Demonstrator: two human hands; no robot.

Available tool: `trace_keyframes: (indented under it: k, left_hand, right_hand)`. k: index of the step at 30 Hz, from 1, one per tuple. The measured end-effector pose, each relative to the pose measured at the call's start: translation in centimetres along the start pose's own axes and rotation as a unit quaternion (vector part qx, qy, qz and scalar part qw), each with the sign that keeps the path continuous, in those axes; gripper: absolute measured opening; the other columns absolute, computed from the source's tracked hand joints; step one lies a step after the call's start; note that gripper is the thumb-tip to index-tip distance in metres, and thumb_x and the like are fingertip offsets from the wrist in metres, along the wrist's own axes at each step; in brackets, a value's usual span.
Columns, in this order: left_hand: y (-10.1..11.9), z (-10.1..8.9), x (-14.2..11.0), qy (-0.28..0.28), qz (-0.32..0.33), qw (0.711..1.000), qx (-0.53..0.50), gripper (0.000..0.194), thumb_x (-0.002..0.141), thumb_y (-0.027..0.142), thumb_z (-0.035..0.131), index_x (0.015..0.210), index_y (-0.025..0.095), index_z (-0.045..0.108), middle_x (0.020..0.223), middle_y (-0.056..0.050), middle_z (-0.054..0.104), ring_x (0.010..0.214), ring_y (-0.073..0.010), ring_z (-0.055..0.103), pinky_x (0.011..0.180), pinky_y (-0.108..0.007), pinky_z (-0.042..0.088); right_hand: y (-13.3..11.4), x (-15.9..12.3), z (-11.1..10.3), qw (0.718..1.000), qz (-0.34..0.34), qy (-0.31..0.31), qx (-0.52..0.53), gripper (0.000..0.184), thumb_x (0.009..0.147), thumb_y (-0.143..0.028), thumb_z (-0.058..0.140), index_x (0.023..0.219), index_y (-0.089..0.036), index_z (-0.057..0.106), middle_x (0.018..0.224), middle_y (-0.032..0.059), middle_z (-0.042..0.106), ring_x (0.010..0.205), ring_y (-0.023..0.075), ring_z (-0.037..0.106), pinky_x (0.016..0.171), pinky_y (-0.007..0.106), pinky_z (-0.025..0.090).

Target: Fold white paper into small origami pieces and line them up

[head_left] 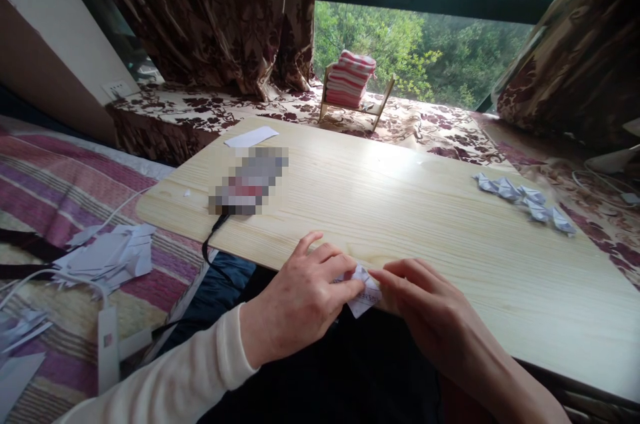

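Note:
A small piece of folded white paper (364, 297) with some printing on it is held at the near edge of the wooden table (400, 211). My left hand (313, 294) pinches its left side between thumb and fingers. From the right, the fingertips of my right hand (425, 297) press on the paper's other side, with the fingers closed together. Parts of the paper are hidden behind my fingers. Several folded white paper pieces (523, 201) lie in a row at the table's right end.
A blurred-out device (250, 184) with a black cable lies on the table's left, near a white paper strip (251, 137). Loose papers (113, 254) and a white power strip (107, 351) rest on the striped bed cover. Folded pink-and-white cloths (350, 81) sit in a small rack on the windowsill.

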State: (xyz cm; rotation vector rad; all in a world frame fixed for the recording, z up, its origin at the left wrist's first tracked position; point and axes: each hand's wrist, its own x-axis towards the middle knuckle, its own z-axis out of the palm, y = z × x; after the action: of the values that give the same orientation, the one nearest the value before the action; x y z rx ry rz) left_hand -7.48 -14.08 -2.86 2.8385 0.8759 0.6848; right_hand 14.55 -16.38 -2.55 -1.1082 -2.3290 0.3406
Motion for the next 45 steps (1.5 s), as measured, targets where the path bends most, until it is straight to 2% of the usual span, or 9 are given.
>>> trace_keyframes:
  k: [4, 10, 16, 21, 24, 29, 31, 37, 45]
  left_hand:
    - [-0.1, -0.1, 0.0, -0.007, 0.008, 1.000, 0.011, 0.024, 0.089, 0.014, 0.047, 0.107, 0.021, 0.063, 0.104, -0.005, 0.066, 0.101, -0.0195, 0.054, 0.105, -0.047, 0.028]
    - [-0.1, 0.0, 0.1, -0.005, 0.005, 1.000, 0.001, 0.024, 0.090, 0.015, 0.046, 0.102, 0.021, 0.065, 0.104, -0.005, 0.066, 0.100, -0.0198, 0.053, 0.104, -0.047, 0.028]
    - [0.2, -0.1, 0.2, -0.006, 0.001, 1.000, 0.004, 0.024, 0.089, 0.015, 0.047, 0.104, 0.021, 0.065, 0.103, -0.005, 0.067, 0.100, -0.0196, 0.054, 0.104, -0.047, 0.029]
    - [0.3, -0.4, 0.2, 0.027, -0.021, 0.999, -0.024, 0.025, 0.090, 0.014, 0.047, 0.109, 0.019, 0.063, 0.100, -0.005, 0.068, 0.096, -0.0187, 0.055, 0.100, -0.043, 0.033]
    - [-0.3, -0.9, 0.7, 0.040, -0.029, 0.998, -0.038, 0.025, 0.091, 0.015, 0.045, 0.110, 0.018, 0.061, 0.104, -0.006, 0.068, 0.097, -0.0184, 0.056, 0.100, -0.042, 0.033]
    - [-1.5, -1.2, 2.1, -0.022, 0.041, 0.999, -0.015, 0.029, 0.088, 0.013, 0.046, 0.111, 0.021, 0.062, 0.122, -0.007, 0.061, 0.110, -0.0219, 0.051, 0.100, -0.043, 0.033]
    - [-1.7, -1.0, 2.4, -0.052, 0.050, 0.997, 0.003, 0.027, 0.087, 0.015, 0.048, 0.109, 0.021, 0.064, 0.120, -0.007, 0.060, 0.110, -0.0231, 0.050, 0.101, -0.044, 0.032]
    - [-0.5, -1.1, 1.6, -0.030, -0.043, 0.999, 0.004, 0.022, 0.091, 0.016, 0.045, 0.095, 0.018, 0.066, 0.094, -0.006, 0.061, 0.092, -0.0200, 0.052, 0.087, -0.038, 0.040]
    - [1.1, -1.1, 0.6, -0.033, -0.124, 0.991, -0.038, 0.018, 0.091, 0.018, 0.047, 0.092, 0.018, 0.064, 0.088, -0.005, 0.058, 0.089, -0.0201, 0.048, 0.080, -0.036, 0.041]
  right_hand:
    - [-0.3, -0.5, 0.3, 0.999, -0.016, 0.008, -0.044, 0.057, 0.084, 0.002, 0.034, 0.124, -0.031, 0.058, 0.090, 0.0056, 0.061, 0.076, 0.0164, 0.055, 0.063, 0.028, 0.050]
    - [-0.7, -0.4, 1.3, 0.994, -0.003, -0.004, -0.107, 0.057, 0.078, 0.005, 0.037, 0.119, -0.026, 0.062, 0.085, 0.0071, 0.058, 0.073, 0.0191, 0.050, 0.059, 0.030, 0.049]
    - [-0.8, 0.3, 1.5, 0.988, 0.059, -0.015, -0.144, 0.048, 0.080, 0.002, 0.039, 0.116, -0.020, 0.063, 0.088, 0.0096, 0.060, 0.079, 0.0223, 0.050, 0.061, 0.034, 0.050]
    - [-1.0, -0.3, 0.8, 0.989, 0.073, 0.091, -0.090, 0.040, 0.088, -0.005, 0.042, 0.123, -0.020, 0.053, 0.098, 0.0097, 0.060, 0.090, 0.0223, 0.054, 0.072, 0.036, 0.051]
    - [-2.1, -1.5, 1.3, 0.987, 0.071, 0.127, -0.067, 0.030, 0.089, -0.010, 0.049, 0.115, -0.021, 0.056, 0.095, 0.0086, 0.058, 0.086, 0.0207, 0.054, 0.068, 0.033, 0.050]
    - [-2.7, -2.2, 2.2, 0.990, 0.059, 0.085, -0.098, 0.027, 0.089, -0.012, 0.050, 0.113, -0.021, 0.058, 0.094, 0.0094, 0.057, 0.083, 0.0215, 0.053, 0.066, 0.035, 0.048]
    - [-2.4, -2.0, 2.1, 0.988, 0.066, 0.086, -0.108, 0.024, 0.090, -0.015, 0.049, 0.110, -0.021, 0.060, 0.093, 0.0094, 0.058, 0.082, 0.0224, 0.054, 0.067, 0.037, 0.048]
    - [-2.3, -1.4, 1.8, 0.977, 0.147, 0.114, -0.104, 0.017, 0.090, -0.033, 0.054, 0.098, -0.020, 0.062, 0.090, 0.0087, 0.062, 0.083, 0.0251, 0.056, 0.066, 0.038, 0.047]
    - [-3.0, 0.9, 2.2, 0.974, 0.199, 0.007, -0.106, 0.009, 0.082, -0.028, 0.062, 0.078, -0.021, 0.059, 0.079, 0.0040, 0.061, 0.075, 0.0227, 0.057, 0.063, 0.035, 0.047]
